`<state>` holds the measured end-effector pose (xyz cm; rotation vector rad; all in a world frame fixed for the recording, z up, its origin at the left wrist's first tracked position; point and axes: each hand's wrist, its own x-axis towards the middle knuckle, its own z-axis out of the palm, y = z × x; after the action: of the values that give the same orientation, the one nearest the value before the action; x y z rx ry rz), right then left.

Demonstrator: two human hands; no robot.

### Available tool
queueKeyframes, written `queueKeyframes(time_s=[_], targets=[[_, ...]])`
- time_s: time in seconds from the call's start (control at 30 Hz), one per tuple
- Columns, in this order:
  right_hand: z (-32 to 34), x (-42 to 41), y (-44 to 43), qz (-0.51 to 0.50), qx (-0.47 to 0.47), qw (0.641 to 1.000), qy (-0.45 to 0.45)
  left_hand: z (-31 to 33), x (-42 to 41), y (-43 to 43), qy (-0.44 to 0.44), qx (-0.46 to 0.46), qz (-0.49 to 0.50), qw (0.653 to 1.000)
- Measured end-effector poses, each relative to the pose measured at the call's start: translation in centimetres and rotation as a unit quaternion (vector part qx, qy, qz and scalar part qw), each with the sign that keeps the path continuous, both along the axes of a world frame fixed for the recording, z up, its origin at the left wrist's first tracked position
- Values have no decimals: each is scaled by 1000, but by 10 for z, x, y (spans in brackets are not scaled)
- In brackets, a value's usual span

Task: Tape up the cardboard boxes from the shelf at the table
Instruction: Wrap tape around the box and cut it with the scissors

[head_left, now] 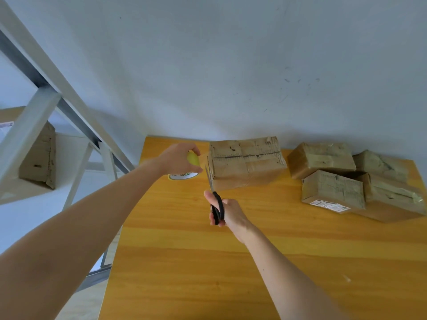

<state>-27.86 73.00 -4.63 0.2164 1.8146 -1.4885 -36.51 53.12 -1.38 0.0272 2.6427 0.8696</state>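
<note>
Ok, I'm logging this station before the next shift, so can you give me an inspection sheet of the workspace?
Surface: orange wooden table.
Job's things: worn brown cardboard box at the back; pile of similar boxes at right; yellowish tape roll; black-handled scissors.
Clutter: small pale scrap on the table.
Hands: left hand grips the tape roll; right hand holds the scissors, blades pointing between roll and box.
Cables: nothing seen.
Surroundings: pale wall; grey metal shelf at left holding another cardboard box.

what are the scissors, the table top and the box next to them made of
Scissors: black handles look like matt plastic, grey blades likely steel. Table top: probably laminate or varnished wood, given its even orange grain bands and sheen. Box: brown cardboard, scuffed, with glossy tape strips.
</note>
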Motion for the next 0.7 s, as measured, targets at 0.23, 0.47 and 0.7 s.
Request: queueKeyframes(time_s=[0.23, 0.47, 0.7], targets=[[0, -21, -9, -8, 8, 1000, 9, 1, -1, 4, 1, -24, -4, 1000], [0, -22, -11, -37, 24, 998, 54, 7, -4, 14, 14, -79, 2, 997], [-3, -26, -2, -17, 79, 993, 90, 6, -7, 2, 24, -260, -54, 964]])
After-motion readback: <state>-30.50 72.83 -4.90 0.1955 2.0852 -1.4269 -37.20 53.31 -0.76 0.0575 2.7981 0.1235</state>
